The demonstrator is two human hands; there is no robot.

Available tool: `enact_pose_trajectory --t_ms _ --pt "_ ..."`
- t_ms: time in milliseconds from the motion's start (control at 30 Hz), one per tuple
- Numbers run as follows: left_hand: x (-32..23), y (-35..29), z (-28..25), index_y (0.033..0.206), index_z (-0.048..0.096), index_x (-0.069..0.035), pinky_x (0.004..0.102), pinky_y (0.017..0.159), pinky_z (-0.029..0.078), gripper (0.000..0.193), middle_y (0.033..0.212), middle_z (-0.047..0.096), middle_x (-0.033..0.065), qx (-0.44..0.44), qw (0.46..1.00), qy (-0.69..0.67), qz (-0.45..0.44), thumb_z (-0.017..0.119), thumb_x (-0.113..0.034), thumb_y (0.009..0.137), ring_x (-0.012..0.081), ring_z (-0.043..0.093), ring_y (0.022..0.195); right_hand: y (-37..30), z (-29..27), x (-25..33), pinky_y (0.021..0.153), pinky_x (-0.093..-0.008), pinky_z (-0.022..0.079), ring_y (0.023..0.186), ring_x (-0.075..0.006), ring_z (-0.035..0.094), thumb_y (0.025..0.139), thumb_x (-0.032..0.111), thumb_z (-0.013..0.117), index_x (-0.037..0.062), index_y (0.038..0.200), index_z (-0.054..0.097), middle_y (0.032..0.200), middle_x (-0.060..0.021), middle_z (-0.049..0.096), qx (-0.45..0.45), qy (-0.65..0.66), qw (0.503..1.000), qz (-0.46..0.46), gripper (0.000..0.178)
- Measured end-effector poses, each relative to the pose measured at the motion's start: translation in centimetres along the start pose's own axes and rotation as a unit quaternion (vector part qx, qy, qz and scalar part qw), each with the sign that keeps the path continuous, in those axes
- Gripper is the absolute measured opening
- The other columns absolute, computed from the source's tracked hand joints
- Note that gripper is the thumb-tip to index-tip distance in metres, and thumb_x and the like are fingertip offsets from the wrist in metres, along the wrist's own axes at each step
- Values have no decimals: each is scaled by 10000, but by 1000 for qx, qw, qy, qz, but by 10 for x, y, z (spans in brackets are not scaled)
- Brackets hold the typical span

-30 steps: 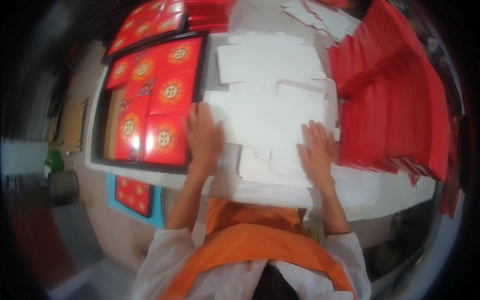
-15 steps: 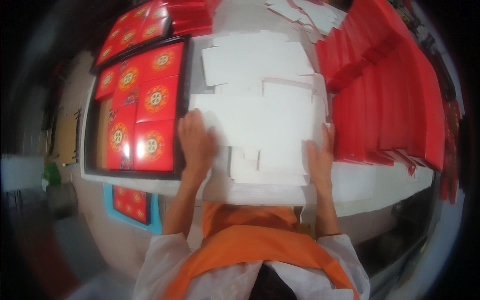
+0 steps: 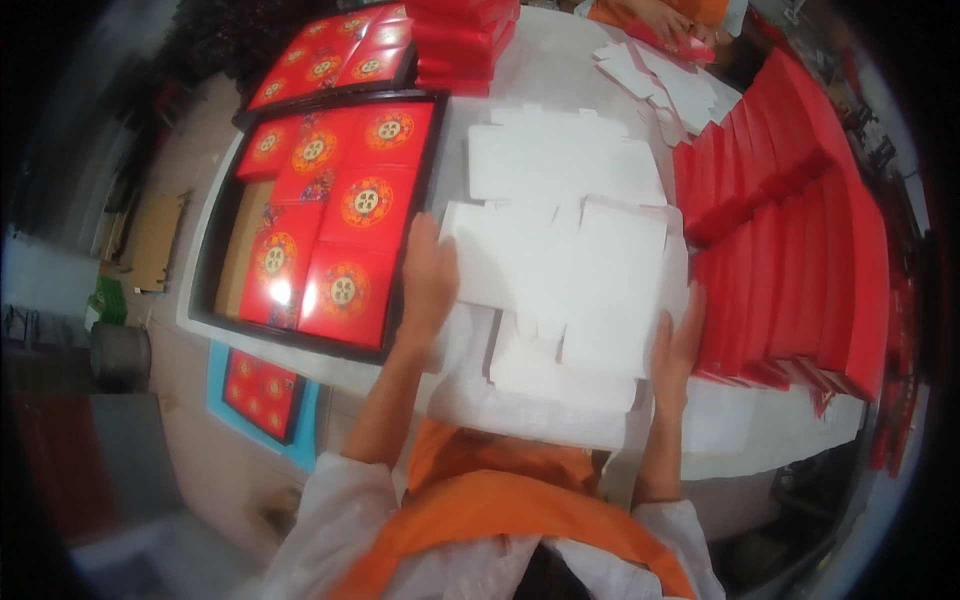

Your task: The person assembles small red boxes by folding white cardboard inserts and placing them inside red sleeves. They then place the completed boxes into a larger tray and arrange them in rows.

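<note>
- A pale covering is spreading over the surface [image 3: 765, 425], and a tiled floor [image 3: 220, 440] is showing below at left.
- A black tray [image 3: 285, 337] of red boxes [image 3: 345, 287] is sitting at your left; folded red cartons [image 3: 790, 275] are standing in a row at your right.
- Across from you, a co-worker's hands [image 3: 662, 22] are handling something red.
- The white cardboard sheets [image 3: 570, 255] are lying in an overlapping pile between your hands.
- Your left hand [image 3: 431, 282] is lining up beside their left edge, fingers straight and close together; you cannot tell whether it is touching.
- Your right hand [image 3: 680, 335] is standing at their right edge, thumb spread from the fingers.
</note>
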State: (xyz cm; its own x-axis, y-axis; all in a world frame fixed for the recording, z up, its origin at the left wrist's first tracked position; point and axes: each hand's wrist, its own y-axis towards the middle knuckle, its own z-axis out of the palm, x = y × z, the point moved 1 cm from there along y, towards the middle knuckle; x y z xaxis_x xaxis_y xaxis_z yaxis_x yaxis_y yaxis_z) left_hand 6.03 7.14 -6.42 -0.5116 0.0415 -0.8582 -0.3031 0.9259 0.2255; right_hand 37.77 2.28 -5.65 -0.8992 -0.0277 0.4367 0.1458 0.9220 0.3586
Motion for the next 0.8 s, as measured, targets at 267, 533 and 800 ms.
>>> enact_pose_trajectory --t_ms 267,533,800 --pt "-10 -3 -26 1220 434 20 279 848 423 383 1117 537 97 143 860 -414 -263 414 -205 911 165 525 1017 15 1 29 1036 -523 161 1259 -289 293 862 177 488 86 1241 425 1331 -147 358 181 -211 951 -136 395" --pt "-4 -5 -19 1207 442 22 283 879 422 367 1122 534 112 127 832 -469 -267 425 -204 917 179 526 1028 34 41 62 915 -333 387 1108 -291 449 822 116 548 38 1128 534 1181 -136 504 185 192 943 -197 315" --pt "-12 -16 -9 1213 455 27 265 831 403 367 1054 574 118 81 952 -266 -126 427 -152 894 172 536 970 69 94 156 742 -236 423 833 -106 534 852 218 535 16 988 565 905 -38 586 351 455 817 52 246"
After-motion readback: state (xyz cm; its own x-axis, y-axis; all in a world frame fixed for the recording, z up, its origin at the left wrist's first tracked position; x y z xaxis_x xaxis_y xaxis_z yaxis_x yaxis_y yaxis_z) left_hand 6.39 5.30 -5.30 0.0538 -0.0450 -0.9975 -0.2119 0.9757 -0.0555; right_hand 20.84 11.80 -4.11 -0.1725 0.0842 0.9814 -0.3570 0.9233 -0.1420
